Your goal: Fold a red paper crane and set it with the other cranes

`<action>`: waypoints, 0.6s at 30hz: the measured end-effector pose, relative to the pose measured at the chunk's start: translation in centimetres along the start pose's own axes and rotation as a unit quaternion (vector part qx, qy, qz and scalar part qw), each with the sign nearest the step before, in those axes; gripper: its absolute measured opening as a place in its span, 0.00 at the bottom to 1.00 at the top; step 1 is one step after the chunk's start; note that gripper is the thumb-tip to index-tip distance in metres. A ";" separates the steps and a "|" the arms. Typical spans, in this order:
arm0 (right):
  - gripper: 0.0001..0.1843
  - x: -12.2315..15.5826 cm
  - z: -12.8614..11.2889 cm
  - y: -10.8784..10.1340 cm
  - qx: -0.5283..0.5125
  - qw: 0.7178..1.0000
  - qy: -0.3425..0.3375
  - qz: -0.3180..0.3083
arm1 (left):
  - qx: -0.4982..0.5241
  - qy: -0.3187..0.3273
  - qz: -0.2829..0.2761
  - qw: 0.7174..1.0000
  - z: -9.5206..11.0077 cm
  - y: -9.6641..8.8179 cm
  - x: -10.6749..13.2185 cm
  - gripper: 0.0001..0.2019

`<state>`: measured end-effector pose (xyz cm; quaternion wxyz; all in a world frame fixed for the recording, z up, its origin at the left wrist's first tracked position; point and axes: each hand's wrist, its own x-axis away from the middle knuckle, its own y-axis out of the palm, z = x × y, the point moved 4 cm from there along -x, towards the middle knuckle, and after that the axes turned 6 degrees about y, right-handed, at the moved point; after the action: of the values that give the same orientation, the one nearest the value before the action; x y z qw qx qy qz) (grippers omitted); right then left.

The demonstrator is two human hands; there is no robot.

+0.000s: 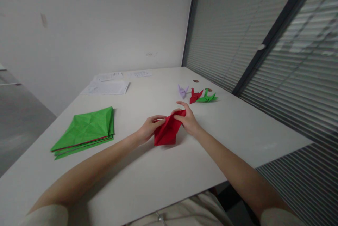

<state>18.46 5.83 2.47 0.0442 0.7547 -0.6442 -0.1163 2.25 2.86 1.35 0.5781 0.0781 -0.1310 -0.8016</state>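
A partly folded red paper sheet (167, 132) lies on the white table (148, 176) in front of me. My left hand (149, 128) pinches its upper left edge with closed fingers. My right hand (188, 119) grips the upper right corner, thumb and fingers pressed on the paper. Both hands rest low against the table top.
A stack of creased green sheets (86, 130) with a red one among them lies to the left. Three folded paper figures, purple (182, 91), red (195, 95) and green (206, 97), sit further back. White printed papers (107, 86) lie at the far left edge. Window blinds run along the right.
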 end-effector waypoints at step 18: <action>0.13 -0.2 -0.4 -0.3 0.002 0.999 0.041 -0.006 | -0.112 0.077 -0.008 0.991 0.5 -0.1 0.1 0.20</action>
<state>18.82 6.05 2.83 0.0680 0.7628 -0.6374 -0.0845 1.99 2.82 1.81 0.5850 0.0754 0.0056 -0.8075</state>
